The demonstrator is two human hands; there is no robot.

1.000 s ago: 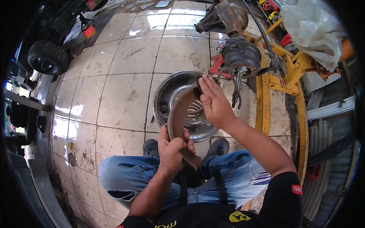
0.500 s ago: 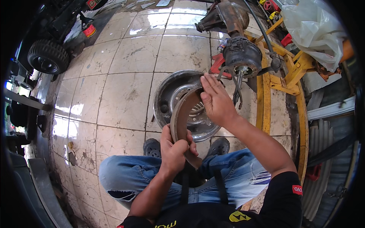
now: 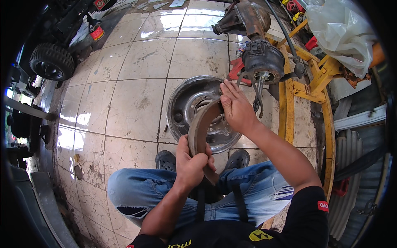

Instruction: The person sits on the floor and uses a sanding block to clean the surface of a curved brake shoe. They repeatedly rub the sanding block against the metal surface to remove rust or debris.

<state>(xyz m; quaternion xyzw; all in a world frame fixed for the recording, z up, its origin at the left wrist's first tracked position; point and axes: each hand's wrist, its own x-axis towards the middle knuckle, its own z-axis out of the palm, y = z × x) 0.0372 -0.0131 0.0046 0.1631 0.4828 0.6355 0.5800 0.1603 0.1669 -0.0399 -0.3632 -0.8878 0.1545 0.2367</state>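
I hold a curved, rusty brown brake shoe (image 3: 198, 130) over my lap. My left hand (image 3: 191, 163) is wrapped around its lower end. My right hand (image 3: 235, 108) presses flat against its upper end, fingers together and stretched along the arc. Under the shoe lies a round metal brake drum (image 3: 182, 103) on the tiled floor. Just beyond my right hand is a wheel hub (image 3: 262, 60) on a rusty axle, with springs and a cable hanging from it.
A yellow steel stand (image 3: 289, 107) carries the axle at the right. A clear plastic bag (image 3: 343, 33) lies at the top right. A small black wheel (image 3: 51, 62) of a vehicle sits at the upper left. My shoes (image 3: 165, 159) rest near the drum.
The brake shoe has tilted up and swung a little right, its upper end rising toward the hub. My right hand shifted up along the shoe's top end; my left hand kept its grip.
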